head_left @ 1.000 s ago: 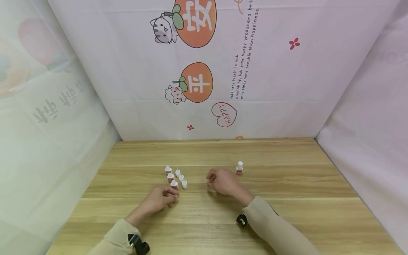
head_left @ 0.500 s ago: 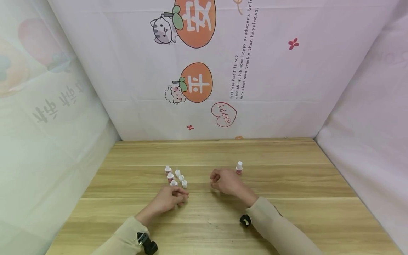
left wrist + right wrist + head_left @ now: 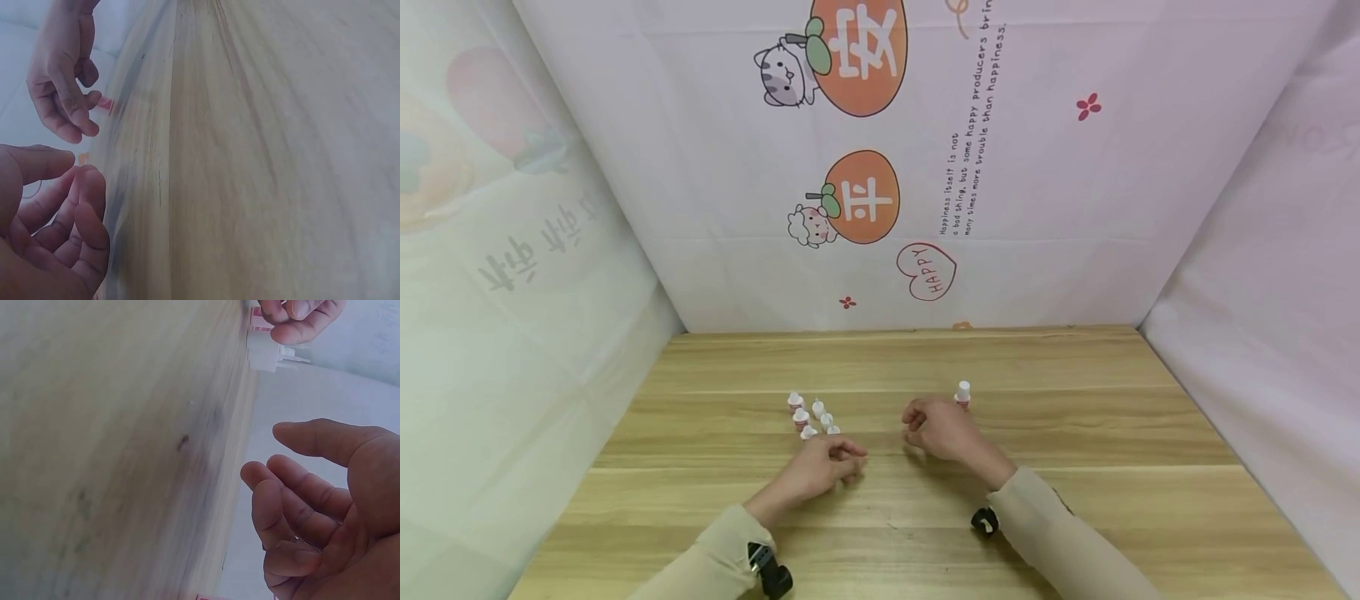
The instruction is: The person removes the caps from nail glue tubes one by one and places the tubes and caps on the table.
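Observation:
My left hand (image 3: 820, 467) hovers low over the table's middle, its fingers loosely bent and nothing between them. Just beyond it stand several small things: three white bottles (image 3: 801, 419) with red labels and bare nozzle tops, and a row of three white caps (image 3: 827, 422) with thin stems to their right. The nearest bottle and cap are partly hidden behind this hand. To the right, my right hand (image 3: 943, 429) hangs relaxed, thumb and fingertips apart in the right wrist view, holding nothing. Behind it stands another bottle (image 3: 962, 392) with its white cap on, its base partly covered.
The wooden table (image 3: 880, 533) runs back to a printed white cloth wall (image 3: 1022, 275). White cloth also hangs at the left and right sides. Both sleeves carry black wrist devices, such as the left one (image 3: 769, 571).
My left hand has moved right, away from the nearest bottle, and now covers part of the caps. The right hand has drifted slightly right. Bottles and caps stay in place.

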Tool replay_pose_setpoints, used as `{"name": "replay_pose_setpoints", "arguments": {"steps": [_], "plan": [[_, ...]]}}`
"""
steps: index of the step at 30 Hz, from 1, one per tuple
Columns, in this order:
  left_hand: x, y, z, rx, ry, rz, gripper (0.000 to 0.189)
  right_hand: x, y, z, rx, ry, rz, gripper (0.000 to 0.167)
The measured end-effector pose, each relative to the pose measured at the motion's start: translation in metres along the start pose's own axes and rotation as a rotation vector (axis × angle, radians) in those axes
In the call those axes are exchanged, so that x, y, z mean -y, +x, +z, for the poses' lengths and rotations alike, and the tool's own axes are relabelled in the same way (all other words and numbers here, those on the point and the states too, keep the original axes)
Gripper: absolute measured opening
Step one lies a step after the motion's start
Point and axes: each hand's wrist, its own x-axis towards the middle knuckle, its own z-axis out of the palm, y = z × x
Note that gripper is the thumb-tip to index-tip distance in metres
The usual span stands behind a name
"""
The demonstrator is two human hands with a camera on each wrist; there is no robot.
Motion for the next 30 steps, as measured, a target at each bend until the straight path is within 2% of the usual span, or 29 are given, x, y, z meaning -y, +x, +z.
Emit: {"name": "replay_pose_setpoints", "arguments": {"steps": [11, 19, 30], "plan": [[-0.007, 0.015, 0.016, 0.001, 0.021, 0.019, 0.023, -0.008, -0.006, -0.003, -0.013, 0.02, -0.001, 0.014], [-0.011, 0.025, 0.021, -0.011, -0.001, 0.028, 0.023, -0.013, -0.007, -0.006, -0.025, 0.022, 0.026, 0.014], [-0.017, 0.034, 0.026, 0.022, -0.013, -0.014, 0.023, -0.018, -0.012, -0.012, -0.029, 0.027, 0.034, 0.015]]}}
